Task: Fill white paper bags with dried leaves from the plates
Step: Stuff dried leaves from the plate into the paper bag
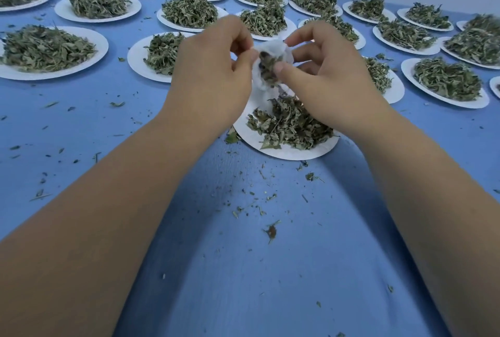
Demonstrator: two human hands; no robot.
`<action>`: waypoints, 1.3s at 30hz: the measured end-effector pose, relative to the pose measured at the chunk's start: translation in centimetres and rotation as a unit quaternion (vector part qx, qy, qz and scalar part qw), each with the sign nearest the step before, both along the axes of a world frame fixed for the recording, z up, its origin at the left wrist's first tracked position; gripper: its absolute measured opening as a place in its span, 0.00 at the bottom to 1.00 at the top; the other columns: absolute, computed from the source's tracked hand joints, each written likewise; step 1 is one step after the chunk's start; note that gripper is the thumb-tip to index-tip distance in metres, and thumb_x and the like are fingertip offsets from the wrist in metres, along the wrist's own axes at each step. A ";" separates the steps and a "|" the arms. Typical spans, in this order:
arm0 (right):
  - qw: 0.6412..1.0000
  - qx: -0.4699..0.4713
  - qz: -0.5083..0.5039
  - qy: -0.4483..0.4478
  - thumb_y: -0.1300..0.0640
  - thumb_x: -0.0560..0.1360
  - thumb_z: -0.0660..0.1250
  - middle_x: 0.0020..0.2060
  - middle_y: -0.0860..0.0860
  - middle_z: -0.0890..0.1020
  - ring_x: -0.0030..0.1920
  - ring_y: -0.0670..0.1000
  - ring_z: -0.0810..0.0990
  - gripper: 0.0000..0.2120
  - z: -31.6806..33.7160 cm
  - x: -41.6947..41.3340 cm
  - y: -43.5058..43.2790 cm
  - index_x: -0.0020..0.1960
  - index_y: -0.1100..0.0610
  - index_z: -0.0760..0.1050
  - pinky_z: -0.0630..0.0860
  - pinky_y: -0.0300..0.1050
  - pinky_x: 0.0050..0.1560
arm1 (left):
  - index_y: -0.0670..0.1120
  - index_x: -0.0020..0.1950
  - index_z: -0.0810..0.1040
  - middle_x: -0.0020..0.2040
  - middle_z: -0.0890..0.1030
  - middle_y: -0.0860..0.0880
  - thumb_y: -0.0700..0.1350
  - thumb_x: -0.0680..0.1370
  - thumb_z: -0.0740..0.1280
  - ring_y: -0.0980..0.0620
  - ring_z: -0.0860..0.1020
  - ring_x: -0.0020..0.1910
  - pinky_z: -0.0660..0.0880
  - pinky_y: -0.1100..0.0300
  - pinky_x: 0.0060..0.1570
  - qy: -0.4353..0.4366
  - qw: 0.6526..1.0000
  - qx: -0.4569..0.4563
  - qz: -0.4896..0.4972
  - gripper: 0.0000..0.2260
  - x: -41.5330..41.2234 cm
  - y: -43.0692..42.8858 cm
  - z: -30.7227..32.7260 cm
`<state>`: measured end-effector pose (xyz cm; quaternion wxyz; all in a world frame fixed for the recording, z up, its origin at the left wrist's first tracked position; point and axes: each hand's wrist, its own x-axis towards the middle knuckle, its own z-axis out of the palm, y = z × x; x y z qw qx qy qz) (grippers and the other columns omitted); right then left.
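A round white paper plate (pixel 286 154) lies on the blue table (pixel 243 269) and carries a loose heap of dried green leaves (pixel 289 125). Directly above the far edge of this plate, both hands hold up a small, crumpled white paper bag (pixel 272 48). The left hand (pixel 213 65), on the plate's left side, has its fingers curled and pinches the bag's left edge. The right hand (pixel 324 74), on the plate's right side, grips the other edge, with its fingers curled behind the paper and its thumb pressed on a clump of leaves (pixel 266 71) showing in the bag's open mouth. The bag's lower end hangs just over the heap on the plate; whether it touches the leaves cannot be told. Beyond the plate and out to both sides of it, rows of similar white plates (pixel 100 15) piled with leaves cover the table. On the person's side of the plate, leaf crumbs (pixel 270 231) lie scattered over the blue surface.
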<state>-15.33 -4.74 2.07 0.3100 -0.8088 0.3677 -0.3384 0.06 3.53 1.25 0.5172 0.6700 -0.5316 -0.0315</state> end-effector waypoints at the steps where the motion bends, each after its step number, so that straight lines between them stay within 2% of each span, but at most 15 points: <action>1: 1.000 -0.011 0.004 0.004 0.50 0.77 0.69 0.47 0.43 0.84 0.45 0.41 0.83 0.10 0.2 -0.5 0.2 0.57 0.46 0.73 0.78 0.40 0.44 | 0.50 0.48 0.76 0.41 0.79 0.58 0.45 0.80 0.67 0.55 0.82 0.38 0.82 0.50 0.43 -0.009 1.000 -0.011 0.021 0.01 0.1 0.1 0.1; 4: 0.991 -0.085 0.008 0.106 0.37 0.76 0.65 0.48 0.38 0.81 0.51 0.35 0.78 0.13 1.0 -2.4 0.5 0.55 0.43 0.75 0.71 0.33 0.44 | 0.49 0.49 0.76 0.41 0.78 0.58 0.47 0.80 0.66 0.54 0.82 0.39 0.82 0.50 0.43 -0.011 0.998 -0.031 0.061 0.02 0.5 0.2 0.2; 7: 0.945 -0.096 0.073 0.304 0.19 0.66 0.58 0.54 0.37 0.77 0.55 0.40 0.76 0.32 1.7 -3.4 0.8 0.62 0.37 0.72 0.71 0.42 0.50 | 0.47 0.49 0.75 0.40 0.79 0.53 0.47 0.80 0.64 0.50 0.83 0.39 0.80 0.47 0.40 -0.002 0.996 -0.024 0.082 0.05 0.6 0.4 0.3; 9: 0.906 -0.105 0.103 0.397 0.17 0.64 0.57 0.57 0.44 0.75 0.57 0.48 0.74 0.40 1.5 -3.0 1.1 0.69 0.39 0.69 0.72 0.49 0.56 | 0.46 0.49 0.75 0.40 0.80 0.49 0.47 0.80 0.63 0.48 0.83 0.39 0.79 0.45 0.39 0.001 0.996 -0.018 0.090 0.05 0.6 0.5 0.4; 10: 0.898 -0.108 0.110 0.412 0.20 0.66 0.60 0.57 0.46 0.75 0.57 0.51 0.74 0.39 1.3 -2.8 1.2 0.70 0.40 0.68 0.72 0.51 0.57 | 0.47 0.49 0.75 0.41 0.81 0.49 0.48 0.80 0.63 0.48 0.83 0.40 0.79 0.46 0.40 0.000 0.996 -0.019 0.091 0.05 0.6 0.5 0.4; 13: 0.914 -0.117 0.118 0.370 0.36 0.75 0.69 0.55 0.47 0.78 0.55 0.52 0.76 0.23 0.9 -2.4 1.2 0.67 0.42 0.74 0.72 0.48 0.54 | 0.48 0.49 0.75 0.47 0.81 0.53 0.48 0.80 0.63 0.53 0.82 0.40 0.79 0.47 0.43 -0.021 0.996 -0.023 0.082 0.04 0.4 0.6 0.5; 16: 0.942 -0.138 0.086 0.295 0.48 0.76 0.73 0.48 0.43 0.81 0.50 0.48 0.78 0.11 1.0 -2.3 1.1 0.58 0.45 0.81 0.71 0.42 0.49 | 0.51 0.47 0.76 0.50 0.81 0.56 0.48 0.79 0.65 0.58 0.79 0.36 0.79 0.50 0.44 -0.047 0.997 -0.003 0.060 0.03 0.0 0.5 0.2; 20: 0.978 -0.115 0.029 0.171 0.51 0.74 0.75 0.42 0.39 0.83 0.44 0.40 0.81 0.05 1.9 -3.0 0.8 0.49 0.44 0.84 0.75 0.31 0.42 | 0.53 0.46 0.78 0.36 0.81 0.56 0.49 0.78 0.67 0.61 0.80 0.35 0.77 0.63 0.37 -0.014 0.998 0.011 0.058 0.02 -0.4 0.1 0.0; 23: 0.992 -0.095 0.021 0.077 0.51 0.72 0.77 0.38 0.39 0.83 0.39 0.38 0.82 0.06 2.3 -2.9 1.3 0.49 0.46 0.84 0.77 0.31 0.39 | 0.53 0.45 0.79 0.35 0.80 0.57 0.49 0.77 0.68 0.64 0.79 0.35 0.74 0.70 0.35 -0.005 0.999 0.021 0.040 0.02 -0.6 0.1 0.1; 27: 0.990 -0.125 -0.028 0.066 0.52 0.70 0.76 0.41 0.41 0.81 0.37 0.38 0.76 0.09 1.0 -1.5 1.4 0.48 0.48 0.79 0.72 0.35 0.38 | 0.54 0.40 0.79 0.36 0.82 0.58 0.49 0.76 0.71 0.63 0.81 0.34 0.80 0.61 0.40 0.049 0.997 0.058 -0.019 0.05 -1.2 -0.1 0.2; 30: 0.987 -0.125 -0.083 0.051 0.52 0.69 0.75 0.37 0.42 0.76 0.33 0.41 0.70 0.12 0.1 -0.6 1.2 0.46 0.50 0.73 0.65 0.36 0.35 | 0.47 0.40 0.81 0.38 0.84 0.50 0.47 0.75 0.71 0.50 0.84 0.37 0.83 0.48 0.44 0.112 0.988 0.085 -0.057 0.06 -1.7 -0.1 0.3; 33: 0.990 -0.109 -0.080 0.047 0.52 0.69 0.76 0.36 0.42 0.77 0.35 0.43 0.72 0.10 -0.4 0.0 1.1 0.43 0.49 0.76 0.67 0.35 0.35 | 0.41 0.41 0.80 0.40 0.83 0.41 0.45 0.74 0.70 0.44 0.82 0.35 0.81 0.41 0.39 0.144 0.982 0.098 -0.075 0.08 -1.8 -0.1 0.6; 35: 0.995 -0.050 -0.073 0.035 0.50 0.68 0.78 0.34 0.41 0.78 0.32 0.41 0.73 0.09 -0.5 0.1 1.1 0.43 0.48 0.79 0.67 0.35 0.33 | 0.41 0.38 0.79 0.39 0.80 0.40 0.46 0.71 0.69 0.48 0.78 0.34 0.81 0.39 0.43 0.149 0.980 0.109 -0.075 0.08 -1.6 -0.2 0.7; 37: 0.998 0.050 -0.049 -0.006 0.54 0.68 0.78 0.28 0.41 0.77 0.26 0.41 0.71 0.08 -0.4 0.1 1.2 0.46 0.48 0.82 0.68 0.36 0.31 | 0.42 0.37 0.78 0.37 0.77 0.45 0.48 0.70 0.69 0.50 0.76 0.35 0.81 0.39 0.47 0.154 0.979 0.114 -0.076 0.09 -1.3 -0.3 0.7; 39: 0.980 0.176 -0.010 -0.091 0.61 0.67 0.72 0.29 0.44 0.79 0.31 0.46 0.73 0.11 0.0 0.0 1.1 0.48 0.50 0.85 0.70 0.40 0.35 | 0.41 0.41 0.78 0.39 0.79 0.46 0.48 0.73 0.70 0.48 0.78 0.36 0.82 0.43 0.49 0.164 0.977 0.116 -0.073 0.11 -1.1 -0.3 0.6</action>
